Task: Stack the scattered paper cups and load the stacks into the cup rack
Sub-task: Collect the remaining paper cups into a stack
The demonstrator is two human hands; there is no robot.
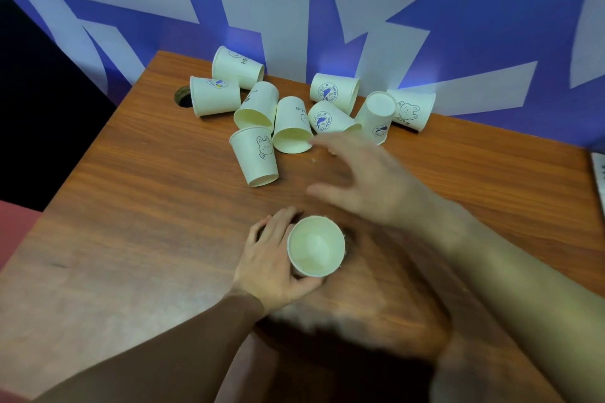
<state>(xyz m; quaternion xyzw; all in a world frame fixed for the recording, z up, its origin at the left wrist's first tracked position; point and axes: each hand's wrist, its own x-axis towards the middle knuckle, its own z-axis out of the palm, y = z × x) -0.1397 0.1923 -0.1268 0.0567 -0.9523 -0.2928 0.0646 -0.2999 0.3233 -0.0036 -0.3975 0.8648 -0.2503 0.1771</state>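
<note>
An upright white paper cup (316,246) stands near the middle of the wooden table (137,206), its mouth facing up. My left hand (273,258) grips it from the left side. My right hand (366,180) hovers blurred above the table with fingers spread, its fingertips close to the pile of several scattered cups (291,124) lying on their sides at the far edge. One cup with a rabbit drawing (257,157) lies nearest, left of my right hand. No cup rack is in view.
A round cable hole (183,96) sits at the table's far left, beside a fallen cup (214,96). A blue and white patterned wall (294,10) rises right behind the cups. A white object (599,173) pokes in at the right edge.
</note>
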